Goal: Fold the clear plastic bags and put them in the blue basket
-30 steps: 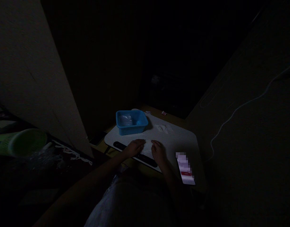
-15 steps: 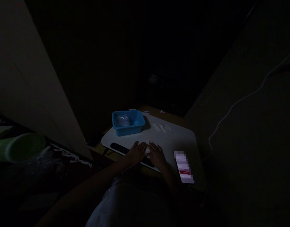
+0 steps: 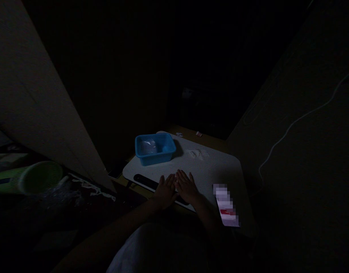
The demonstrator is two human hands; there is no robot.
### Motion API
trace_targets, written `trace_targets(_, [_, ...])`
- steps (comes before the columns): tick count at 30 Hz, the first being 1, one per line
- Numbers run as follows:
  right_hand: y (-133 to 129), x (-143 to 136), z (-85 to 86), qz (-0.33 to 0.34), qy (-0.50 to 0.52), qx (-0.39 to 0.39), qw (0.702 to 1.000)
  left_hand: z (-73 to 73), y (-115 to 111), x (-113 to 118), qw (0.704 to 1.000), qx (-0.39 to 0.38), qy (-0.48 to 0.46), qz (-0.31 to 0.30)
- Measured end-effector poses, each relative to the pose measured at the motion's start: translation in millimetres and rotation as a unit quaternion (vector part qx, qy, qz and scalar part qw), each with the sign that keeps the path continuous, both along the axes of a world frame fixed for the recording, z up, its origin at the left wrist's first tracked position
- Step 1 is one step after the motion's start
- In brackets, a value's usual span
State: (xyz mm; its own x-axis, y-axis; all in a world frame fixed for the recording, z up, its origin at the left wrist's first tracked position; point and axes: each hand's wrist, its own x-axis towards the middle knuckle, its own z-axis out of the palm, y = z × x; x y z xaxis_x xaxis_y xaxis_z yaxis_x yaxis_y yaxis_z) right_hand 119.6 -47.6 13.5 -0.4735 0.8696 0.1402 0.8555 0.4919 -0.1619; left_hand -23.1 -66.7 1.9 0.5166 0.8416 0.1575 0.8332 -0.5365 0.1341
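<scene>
Hands lie flat, side by side at the near edge of the white rounded lap table (image 3: 214, 168): left hand (image 3: 165, 191) and right hand (image 3: 186, 186), fingers spread, pressing whatever is beneath, which stays hidden. Even pressure suits. Behind-left sits the blue plastic tub (image 3: 154, 148).

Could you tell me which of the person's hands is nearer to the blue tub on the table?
The left hand: it lies flat just below the blue tub. The right hand lies beside it, farther right.

One white table (image 3: 214, 168) bears two hands, one blue tub (image 3: 154, 148), one blurred card (image 3: 226, 205) and one dark slot (image 3: 146, 181).
</scene>
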Motion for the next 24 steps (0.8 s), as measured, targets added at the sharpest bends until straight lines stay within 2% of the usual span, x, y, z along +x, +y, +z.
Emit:
trace_targets(7, [1, 0, -4.8, -0.003, 0.012, -0.006, 1.000, 3.4, -2, -3, 1.000, -0.005, 0.007, -0.017])
trace_targets(12, [15, 3, -4.8, -0.038, 0.093, -0.043, 0.994, -4.2, 4, -1, 1.000, 0.006, 0.008, -0.005])
trace_targets(14, [23, 4, -2.3, -0.105, 0.162, -0.045, 0.980, -8.7, 6, 1, 1.000, 0.010, 0.008, 0.008])
trace_targets(17, [32, 6, 3.6, -0.209, 0.275, -0.093, 0.934, -13.7, 7, 3, 1.000, 0.016, 0.000, 0.024])
trace_targets(19, [37, 6, 8.0, -0.222, 0.316, -0.138, 0.912, -15.1, 7, 3, 1.000, 0.016, -0.008, 0.025])
trace_targets(21, [40, 6, 12.4, -0.210, 0.333, -0.163, 0.904, -14.6, 9, -1, 1.000, 0.001, -0.024, 0.014])
trace_targets(24, [39, 5, 19.0, -0.189, 0.372, -0.199, 0.887, -9.7, 19, -10, 0.992, -0.056, -0.109, -0.009])
